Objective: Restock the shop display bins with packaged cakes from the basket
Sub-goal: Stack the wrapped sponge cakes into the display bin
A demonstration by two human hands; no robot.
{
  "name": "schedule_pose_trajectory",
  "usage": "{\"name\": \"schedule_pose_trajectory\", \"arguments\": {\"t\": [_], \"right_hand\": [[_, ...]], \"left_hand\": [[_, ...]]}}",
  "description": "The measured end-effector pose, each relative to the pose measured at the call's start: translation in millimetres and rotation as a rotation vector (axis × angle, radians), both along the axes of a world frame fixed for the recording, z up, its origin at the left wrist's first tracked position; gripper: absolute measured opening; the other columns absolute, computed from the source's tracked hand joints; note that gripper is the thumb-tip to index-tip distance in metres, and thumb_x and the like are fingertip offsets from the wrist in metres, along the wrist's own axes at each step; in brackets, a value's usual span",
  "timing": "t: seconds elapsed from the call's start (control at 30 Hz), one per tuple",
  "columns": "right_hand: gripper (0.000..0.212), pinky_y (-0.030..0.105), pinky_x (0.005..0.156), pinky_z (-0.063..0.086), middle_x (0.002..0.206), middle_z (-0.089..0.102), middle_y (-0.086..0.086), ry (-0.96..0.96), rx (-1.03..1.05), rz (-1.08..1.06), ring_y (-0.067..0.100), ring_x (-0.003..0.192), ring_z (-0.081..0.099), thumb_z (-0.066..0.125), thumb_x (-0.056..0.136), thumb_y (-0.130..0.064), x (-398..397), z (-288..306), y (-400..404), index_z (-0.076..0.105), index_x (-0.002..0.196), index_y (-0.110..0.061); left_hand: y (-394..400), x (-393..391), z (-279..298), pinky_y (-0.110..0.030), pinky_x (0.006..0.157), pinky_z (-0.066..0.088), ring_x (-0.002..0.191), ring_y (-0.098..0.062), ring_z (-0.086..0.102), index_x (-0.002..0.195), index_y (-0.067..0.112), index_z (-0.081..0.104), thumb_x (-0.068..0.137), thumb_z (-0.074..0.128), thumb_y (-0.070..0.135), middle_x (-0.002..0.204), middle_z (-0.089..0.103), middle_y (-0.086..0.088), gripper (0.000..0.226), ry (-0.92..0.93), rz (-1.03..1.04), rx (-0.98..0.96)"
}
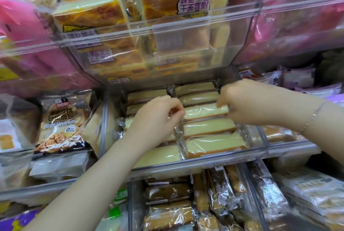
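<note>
A clear display bin in the middle shelf holds two rows of pale yellow packaged cakes standing on edge. My left hand and my right hand pinch the two wrapper ends of one packaged cake in the right row, third from the back. Its neighbours press against it front and back. My left forearm covers part of the left row. The basket is out of view.
Above hangs a clear bin of orange-topped cake packs. A Rye Walnuts bread bag stands in the bin to the left. Brown wrapped cakes fill the bins below. Pink packs flank the upper shelf.
</note>
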State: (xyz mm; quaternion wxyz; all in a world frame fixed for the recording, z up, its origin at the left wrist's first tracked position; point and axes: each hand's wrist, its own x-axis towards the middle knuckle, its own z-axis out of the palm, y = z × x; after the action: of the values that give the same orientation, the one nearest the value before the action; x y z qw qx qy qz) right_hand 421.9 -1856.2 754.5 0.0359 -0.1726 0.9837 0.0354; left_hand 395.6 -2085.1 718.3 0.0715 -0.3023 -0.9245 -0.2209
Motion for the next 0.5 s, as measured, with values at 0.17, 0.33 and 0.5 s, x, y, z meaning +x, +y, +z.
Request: {"name": "schedule_pose_trajectory", "arguments": {"t": [0.17,0.33,0.5], "right_hand": [[0.019,0.033,0.092,0.036,0.101,0.062,-0.001,0.156,0.291,0.117,0.023,0.096,0.06,0.053,0.082,-0.011,-19,-19,-7,0.04,0.081,-0.025],[0.019,0.031,0.082,0.04,0.094,0.063,0.002,0.231,0.252,0.093,0.026,0.088,0.06,0.055,0.084,-0.012,-27,-25,-5,0.039,0.08,-0.022],[0.016,0.028,0.067,0.032,0.077,0.043,0.0,0.194,0.265,0.046,0.027,0.083,0.054,0.051,0.085,-0.009,-28,-23,-10,0.04,0.084,-0.021]], "left_hand": [[9,-24,-6,-0.037,0.085,0.048,0.092,-0.012,0.056,0.098,0.031,0.068,0.085,0.062,0.046,0.094,0.061,0.012,0.02,-0.002,-0.011,-0.175],[9,-32,-12,-0.035,0.081,0.051,0.087,-0.009,0.059,0.095,0.032,0.067,0.086,0.062,0.046,0.092,0.063,0.014,0.018,0.027,-0.043,-0.17],[14,-38,-12,-0.032,0.081,0.052,0.09,-0.006,0.06,0.092,0.034,0.069,0.088,0.063,0.04,0.097,0.067,0.015,0.009,-0.172,0.017,-0.052]]}}
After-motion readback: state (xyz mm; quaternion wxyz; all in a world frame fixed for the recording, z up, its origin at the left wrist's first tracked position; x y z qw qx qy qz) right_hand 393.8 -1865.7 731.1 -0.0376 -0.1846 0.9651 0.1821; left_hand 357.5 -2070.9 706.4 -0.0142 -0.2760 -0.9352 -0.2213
